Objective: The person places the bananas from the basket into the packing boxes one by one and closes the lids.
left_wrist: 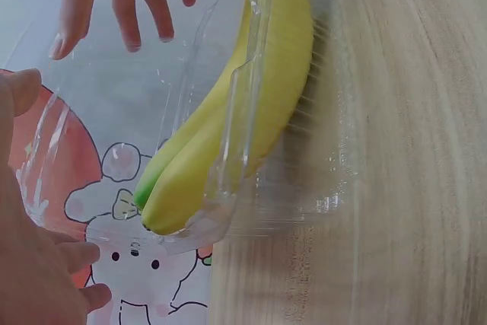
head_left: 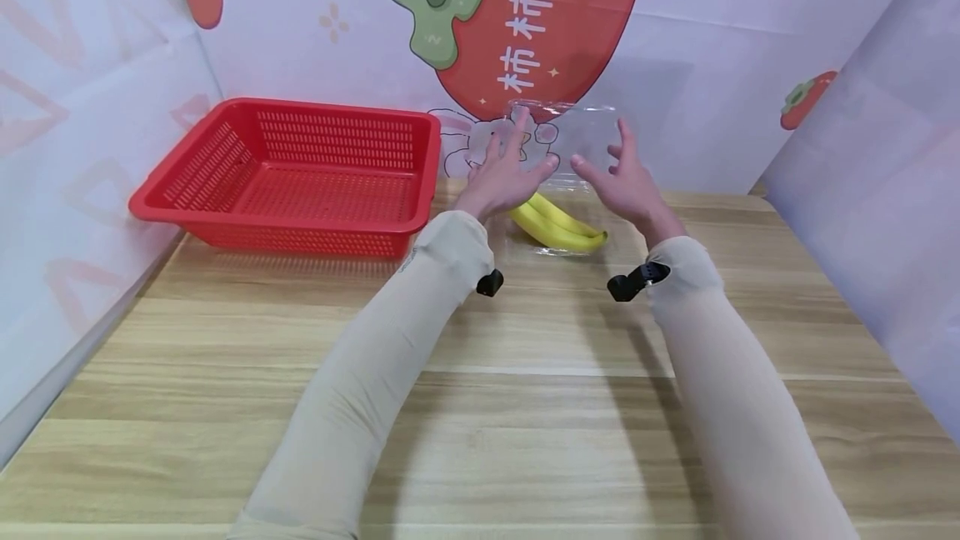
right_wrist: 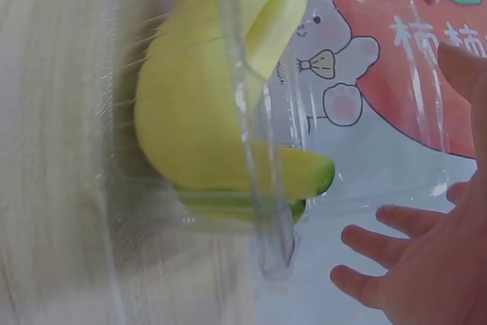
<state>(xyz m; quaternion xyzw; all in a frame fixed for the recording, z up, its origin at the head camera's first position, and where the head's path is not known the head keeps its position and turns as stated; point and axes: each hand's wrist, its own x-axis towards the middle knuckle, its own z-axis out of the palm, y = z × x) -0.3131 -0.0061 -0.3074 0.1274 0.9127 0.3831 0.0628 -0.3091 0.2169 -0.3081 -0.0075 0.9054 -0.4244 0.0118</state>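
A clear plastic hinged box (head_left: 558, 252) stands on the table with its lid (head_left: 588, 144) raised upright at the back. Yellow bananas (head_left: 558, 225) with green tips lie inside; in the right wrist view the bananas (right_wrist: 190, 104) poke above the box rim. My left hand (head_left: 506, 177) is held at the left of the lid, fingers spread. Opposite it, my right hand (head_left: 628, 186) is at the lid's right side, fingers also extended. Neither hand grips anything. Whether any fingertip touches the clear lid, I cannot tell.
A red plastic basket (head_left: 300, 227) with slotted walls stands at the back left. The wood-grain table (head_left: 510, 440) reaches a printed backdrop (head_left: 712, 107) with red fruit and a rabbit. Cloth panels close off both sides.
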